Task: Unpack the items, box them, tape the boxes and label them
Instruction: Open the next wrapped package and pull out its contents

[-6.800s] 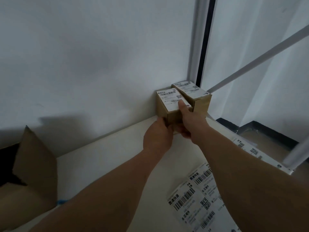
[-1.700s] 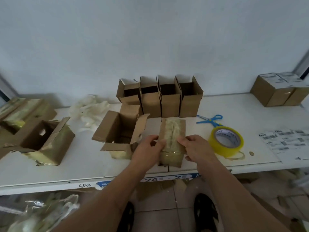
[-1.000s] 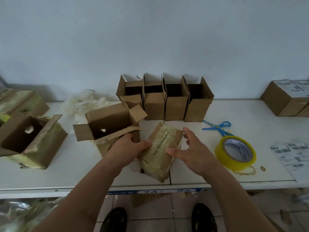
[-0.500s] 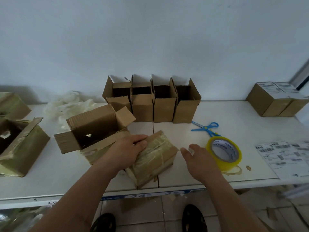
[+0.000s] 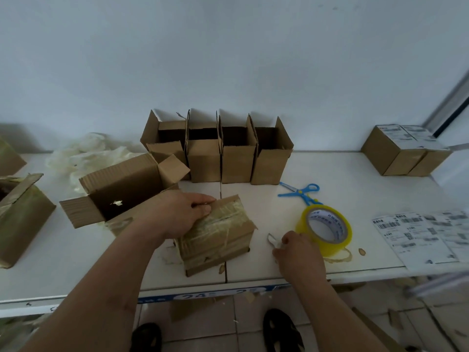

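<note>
Left hand (image 5: pixel 177 214) gripping taped box (image 5: pixel 218 237) on counter (image 5: pixel 355 189).
Right hand (image 5: pixel 298 252) pinching small pale item (image 5: pixel 272 240), hard to identify, beside tape roll (image 5: pixel 326 228); label sheets (image 5: pixel 426 237) blurred.

A sealed cardboard parcel (image 5: pixel 217 236), wrapped in yellowish clear tape, is set at an angle near the front edge of the white table (image 5: pixel 355 184). Just left of it an opened box (image 5: pixel 121 191) is tipped on its side. Behind the parcel four open boxes (image 5: pixel 218 153) are lined upright. Right of the parcel lie a yellow tape roll (image 5: pixel 326 231), blue scissors (image 5: pixel 302 193) and label sheets (image 5: pixel 421 237); two labelled boxes (image 5: pixel 403 151) are placed far right.
</note>
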